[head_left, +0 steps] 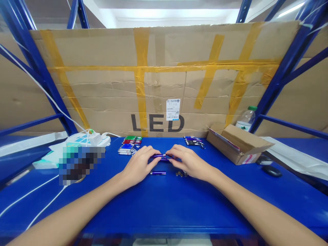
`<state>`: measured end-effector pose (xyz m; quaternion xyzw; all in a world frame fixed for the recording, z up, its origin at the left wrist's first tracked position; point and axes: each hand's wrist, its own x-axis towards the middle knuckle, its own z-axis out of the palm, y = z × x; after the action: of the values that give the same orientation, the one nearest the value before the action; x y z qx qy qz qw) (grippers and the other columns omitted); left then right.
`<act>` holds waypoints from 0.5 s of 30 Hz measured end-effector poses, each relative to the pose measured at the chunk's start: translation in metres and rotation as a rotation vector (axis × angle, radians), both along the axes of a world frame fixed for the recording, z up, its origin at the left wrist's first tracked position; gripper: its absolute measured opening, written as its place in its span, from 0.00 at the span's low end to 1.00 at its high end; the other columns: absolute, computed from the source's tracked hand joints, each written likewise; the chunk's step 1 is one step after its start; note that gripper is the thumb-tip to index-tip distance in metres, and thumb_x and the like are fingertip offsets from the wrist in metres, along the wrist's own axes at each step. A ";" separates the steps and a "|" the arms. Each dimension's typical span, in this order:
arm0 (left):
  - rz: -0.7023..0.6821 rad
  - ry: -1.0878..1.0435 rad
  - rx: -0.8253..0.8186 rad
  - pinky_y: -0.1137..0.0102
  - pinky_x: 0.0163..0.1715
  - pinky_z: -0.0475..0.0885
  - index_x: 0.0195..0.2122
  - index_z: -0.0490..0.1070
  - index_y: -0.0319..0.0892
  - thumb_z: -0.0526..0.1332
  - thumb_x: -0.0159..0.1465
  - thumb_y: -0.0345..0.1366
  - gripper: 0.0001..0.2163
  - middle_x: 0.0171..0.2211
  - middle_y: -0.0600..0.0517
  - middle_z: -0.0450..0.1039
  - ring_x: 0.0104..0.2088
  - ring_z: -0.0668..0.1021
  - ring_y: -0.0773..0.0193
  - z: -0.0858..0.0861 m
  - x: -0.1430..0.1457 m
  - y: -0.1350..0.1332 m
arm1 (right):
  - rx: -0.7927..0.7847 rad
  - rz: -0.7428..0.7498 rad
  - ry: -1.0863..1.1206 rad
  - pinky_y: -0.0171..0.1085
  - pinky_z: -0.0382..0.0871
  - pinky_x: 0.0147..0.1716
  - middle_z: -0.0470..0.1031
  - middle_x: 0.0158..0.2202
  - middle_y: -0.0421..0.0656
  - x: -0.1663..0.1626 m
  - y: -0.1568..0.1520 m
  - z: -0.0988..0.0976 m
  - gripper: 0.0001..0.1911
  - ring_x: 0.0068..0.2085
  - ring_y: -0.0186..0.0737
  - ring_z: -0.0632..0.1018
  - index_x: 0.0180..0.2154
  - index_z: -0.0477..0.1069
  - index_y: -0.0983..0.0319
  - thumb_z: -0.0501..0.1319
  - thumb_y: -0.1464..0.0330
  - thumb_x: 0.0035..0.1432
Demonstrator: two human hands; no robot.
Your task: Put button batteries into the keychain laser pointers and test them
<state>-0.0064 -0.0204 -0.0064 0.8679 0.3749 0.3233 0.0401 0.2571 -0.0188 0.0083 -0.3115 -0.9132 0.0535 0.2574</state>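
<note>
Between both hands, just above the blue tabletop, is a slim purple penlight (160, 155). My left hand (139, 164) pinches its left end with thumb and fingers. My right hand (191, 162) is closed at its right end, and the fingertips partly cover it. A second purple tube shows just under the held one, partly hidden by the fingers. Nearer to me, another purple penlight tube (158, 173) lies flat on the table. Beside my right hand lie several small round metal pieces (180, 174) that look like button cells, partly hidden by the hand.
Rows of green, red, blue and silver penlights (129, 145) lie behind my left hand. Dark penlights (193, 140) lie at the back right. An open cardboard box (235, 143), a bottle (246, 119) and a black mouse (271, 171) stand right; a power strip (88, 139) with cables lies left.
</note>
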 end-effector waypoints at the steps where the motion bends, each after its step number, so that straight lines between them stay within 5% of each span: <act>1: -0.003 0.001 -0.001 0.59 0.50 0.73 0.52 0.77 0.45 0.58 0.78 0.43 0.11 0.45 0.48 0.80 0.47 0.79 0.54 0.000 0.000 0.000 | 0.001 -0.006 0.004 0.44 0.74 0.50 0.77 0.48 0.49 0.000 0.000 0.000 0.13 0.50 0.48 0.79 0.57 0.75 0.58 0.58 0.66 0.76; 15: -0.022 0.001 -0.004 0.58 0.50 0.73 0.52 0.77 0.46 0.59 0.78 0.43 0.11 0.45 0.49 0.80 0.47 0.78 0.54 -0.002 -0.001 0.000 | 0.048 -0.071 0.062 0.41 0.72 0.45 0.79 0.43 0.47 -0.003 0.002 -0.003 0.12 0.44 0.45 0.78 0.53 0.79 0.60 0.61 0.67 0.74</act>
<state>-0.0072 -0.0200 -0.0083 0.8722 0.3658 0.3216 0.0450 0.2538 -0.0165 0.0050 -0.3357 -0.8941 0.0322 0.2947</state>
